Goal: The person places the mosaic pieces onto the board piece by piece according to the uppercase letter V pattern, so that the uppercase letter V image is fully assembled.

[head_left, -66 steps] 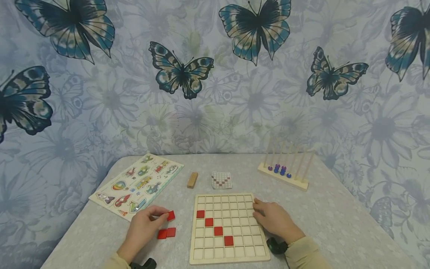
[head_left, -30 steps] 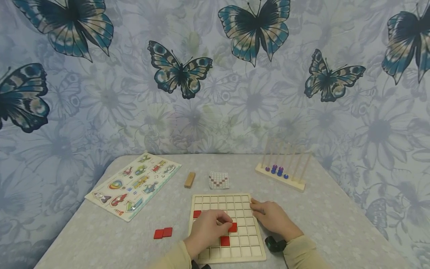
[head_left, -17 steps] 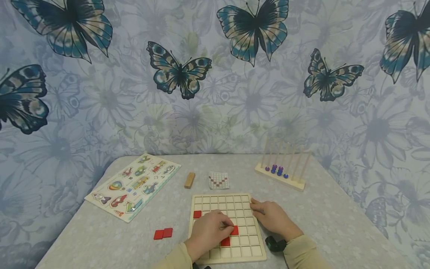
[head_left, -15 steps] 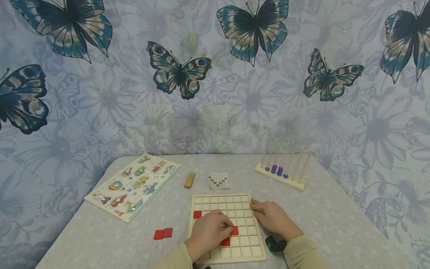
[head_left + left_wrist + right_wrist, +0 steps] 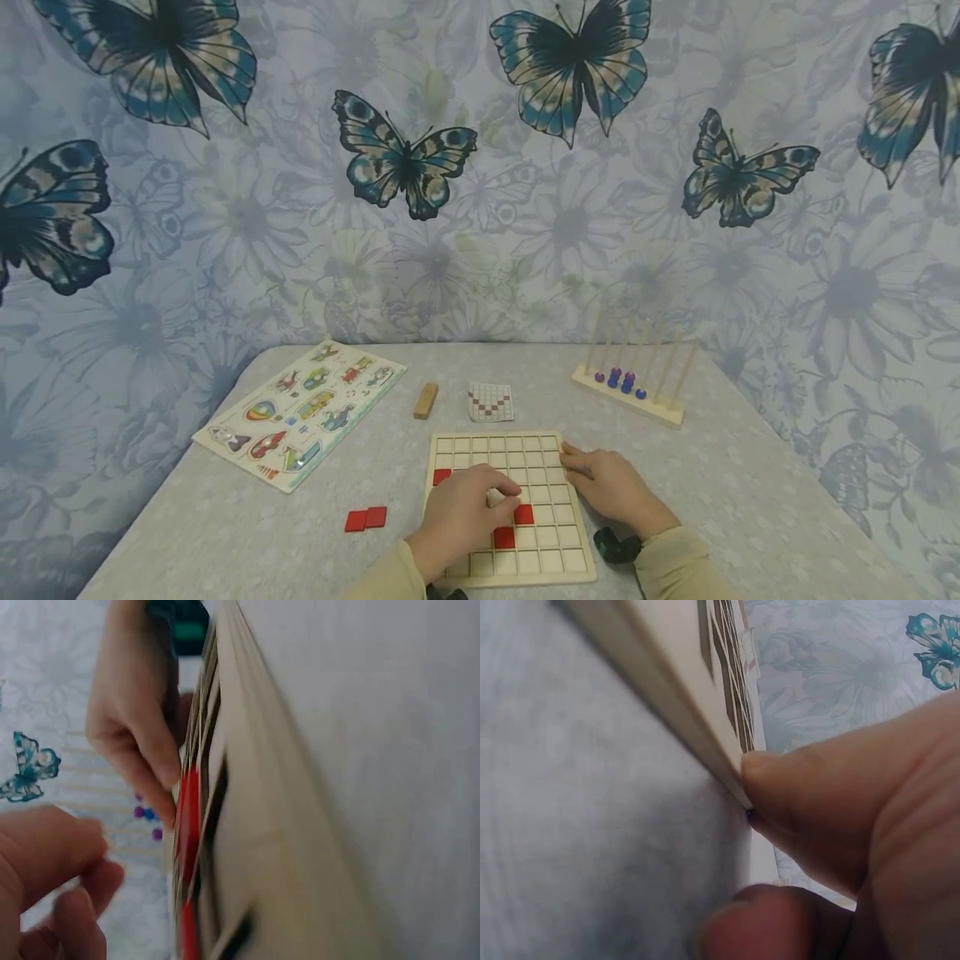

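Note:
My left hand [image 5: 463, 510] hovers over a wooden grid board [image 5: 577, 567], thumb and index finger parted with nothing between them. Just beyond the fingertips, a red square tile [image 5: 524, 514] lies in a cell; another red tile [image 5: 505, 538] sits diagonally below it. A third tile [image 5: 442, 477] shows near the board's left edge, and the hand covers the cells between. In the left wrist view, the fingers [image 5: 56, 862] are apart from the board. My right hand [image 5: 611, 492] holds the board's right edge near its upper corner, thumb [image 5: 769, 769] on the rim.
Two loose red tiles [image 5: 365, 519] lie left of the board. Behind it are a small pattern card [image 5: 491, 402] and a wooden block [image 5: 426, 401]. A picture puzzle [image 5: 300, 417] lies at back left, a bead stand with rods [image 5: 628, 398] at back right.
My left hand brought a red tile from the left of the board, set it into a cell and let go; its thumb and index finger have parted. The right hand stays at the edge.

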`<state>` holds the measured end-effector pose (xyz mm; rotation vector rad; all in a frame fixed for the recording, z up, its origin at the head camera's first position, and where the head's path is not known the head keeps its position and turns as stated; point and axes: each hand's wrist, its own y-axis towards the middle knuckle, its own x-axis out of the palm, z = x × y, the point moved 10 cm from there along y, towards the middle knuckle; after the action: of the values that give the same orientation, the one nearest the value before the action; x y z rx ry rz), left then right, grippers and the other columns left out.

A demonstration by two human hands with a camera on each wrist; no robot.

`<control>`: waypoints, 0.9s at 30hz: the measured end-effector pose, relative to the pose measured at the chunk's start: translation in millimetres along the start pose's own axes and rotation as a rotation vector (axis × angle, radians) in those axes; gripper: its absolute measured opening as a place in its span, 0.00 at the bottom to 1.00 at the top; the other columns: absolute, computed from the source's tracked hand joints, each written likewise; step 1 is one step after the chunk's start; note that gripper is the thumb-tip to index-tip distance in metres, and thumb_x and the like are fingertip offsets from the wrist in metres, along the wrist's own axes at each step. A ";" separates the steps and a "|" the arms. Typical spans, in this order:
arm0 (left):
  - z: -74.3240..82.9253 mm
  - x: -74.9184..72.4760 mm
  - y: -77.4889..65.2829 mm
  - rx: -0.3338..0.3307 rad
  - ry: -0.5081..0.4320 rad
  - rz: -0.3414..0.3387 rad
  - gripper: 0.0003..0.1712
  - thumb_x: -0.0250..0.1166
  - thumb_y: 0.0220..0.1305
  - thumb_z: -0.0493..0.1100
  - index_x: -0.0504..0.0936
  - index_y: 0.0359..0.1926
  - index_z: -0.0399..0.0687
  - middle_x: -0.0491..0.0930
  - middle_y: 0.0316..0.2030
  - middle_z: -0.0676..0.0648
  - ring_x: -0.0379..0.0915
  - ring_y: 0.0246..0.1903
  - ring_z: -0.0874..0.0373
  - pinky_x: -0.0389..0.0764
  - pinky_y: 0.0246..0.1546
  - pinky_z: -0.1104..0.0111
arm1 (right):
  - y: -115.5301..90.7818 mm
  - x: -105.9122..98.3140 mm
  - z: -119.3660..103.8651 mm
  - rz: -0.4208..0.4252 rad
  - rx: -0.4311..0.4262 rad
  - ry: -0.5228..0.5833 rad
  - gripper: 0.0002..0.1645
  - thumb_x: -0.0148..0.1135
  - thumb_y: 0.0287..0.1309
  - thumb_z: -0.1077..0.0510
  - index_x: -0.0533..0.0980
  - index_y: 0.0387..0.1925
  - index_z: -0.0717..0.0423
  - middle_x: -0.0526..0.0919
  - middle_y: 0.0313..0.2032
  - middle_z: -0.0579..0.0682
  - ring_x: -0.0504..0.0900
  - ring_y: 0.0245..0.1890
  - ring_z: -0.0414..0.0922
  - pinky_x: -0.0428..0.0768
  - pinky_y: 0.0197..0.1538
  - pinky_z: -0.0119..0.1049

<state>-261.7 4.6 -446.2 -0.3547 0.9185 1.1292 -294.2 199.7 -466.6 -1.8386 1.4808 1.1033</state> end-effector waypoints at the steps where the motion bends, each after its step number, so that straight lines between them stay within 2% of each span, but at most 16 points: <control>1: -1.6 -7.9 -2.3 -0.015 -0.021 0.005 0.07 0.71 0.66 0.53 0.91 0.43 0.63 0.86 0.43 0.63 0.69 0.22 0.73 0.71 0.20 0.72 | 0.4 1.2 -0.3 -0.003 -0.004 0.002 0.22 0.65 0.69 0.57 0.81 0.62 0.57 0.76 0.68 0.50 0.77 0.66 0.58 0.74 0.66 0.58; 4: -9.7 -41.3 -12.7 -0.053 -0.059 0.042 0.07 0.71 0.66 0.51 0.91 0.43 0.63 0.86 0.41 0.62 0.70 0.23 0.71 0.71 0.20 0.71 | 2.2 4.9 -2.7 -0.003 -0.021 0.016 0.22 0.65 0.69 0.57 0.81 0.62 0.58 0.77 0.68 0.51 0.77 0.66 0.60 0.74 0.66 0.59; 7: -29.3 -79.6 -28.0 -0.121 -0.041 0.095 0.05 0.73 0.64 0.50 0.90 0.41 0.67 0.85 0.38 0.65 0.69 0.22 0.69 0.70 0.20 0.71 | 4.3 9.2 -6.4 -0.006 -0.030 0.031 0.22 0.64 0.69 0.57 0.81 0.62 0.58 0.77 0.68 0.51 0.77 0.66 0.60 0.73 0.66 0.59; 11: -68.2 -122.6 -53.5 -0.239 0.009 0.154 0.06 0.75 0.62 0.49 0.90 0.41 0.68 0.84 0.35 0.66 0.67 0.18 0.65 0.68 0.17 0.70 | 6.0 12.0 -10.1 -0.016 -0.040 0.045 0.22 0.64 0.69 0.58 0.80 0.62 0.58 0.77 0.68 0.52 0.77 0.66 0.60 0.73 0.65 0.60; 14: -101.4 -142.0 -68.3 -0.311 0.012 0.182 0.09 0.74 0.63 0.49 0.90 0.45 0.63 0.86 0.37 0.62 0.69 0.18 0.63 0.69 0.18 0.69 | 6.1 9.9 -8.9 -0.007 -0.029 0.051 0.22 0.65 0.69 0.58 0.80 0.62 0.58 0.77 0.68 0.51 0.77 0.66 0.60 0.73 0.66 0.59; 16: -123.3 -146.4 -74.9 -0.349 -0.008 0.179 0.09 0.73 0.64 0.48 0.90 0.46 0.59 0.88 0.39 0.59 0.71 0.21 0.62 0.71 0.20 0.69 | 5.7 7.9 -6.9 0.001 -0.020 0.046 0.22 0.65 0.68 0.58 0.81 0.62 0.58 0.77 0.68 0.51 0.77 0.66 0.60 0.73 0.66 0.59; 20: -156.4 -140.1 -80.0 -0.401 0.017 0.103 0.10 0.75 0.62 0.47 0.89 0.44 0.56 0.87 0.38 0.57 0.75 0.26 0.62 0.74 0.26 0.67 | 4.7 5.1 -2.2 0.005 -0.008 0.034 0.22 0.65 0.69 0.57 0.80 0.62 0.57 0.77 0.68 0.49 0.76 0.67 0.59 0.73 0.67 0.59; 24: -169.5 -129.9 -78.2 -0.398 0.058 0.027 0.12 0.78 0.57 0.50 0.87 0.41 0.57 0.84 0.32 0.59 0.76 0.29 0.64 0.75 0.30 0.66 | 2.8 1.5 1.6 0.012 0.003 0.028 0.22 0.65 0.69 0.58 0.81 0.62 0.56 0.77 0.68 0.49 0.76 0.66 0.59 0.72 0.67 0.59; 27: -171.5 -123.0 -78.5 -0.373 0.033 -0.015 0.14 0.80 0.53 0.53 0.86 0.37 0.58 0.81 0.30 0.58 0.76 0.29 0.63 0.75 0.32 0.67 | 1.8 0.4 2.9 0.010 0.008 0.037 0.22 0.65 0.69 0.58 0.81 0.62 0.56 0.76 0.68 0.50 0.76 0.67 0.60 0.72 0.67 0.59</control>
<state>-283.9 -218.4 -468.5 -0.6845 0.7299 1.2842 -296.7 201.3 -468.3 -1.8577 1.5145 1.0712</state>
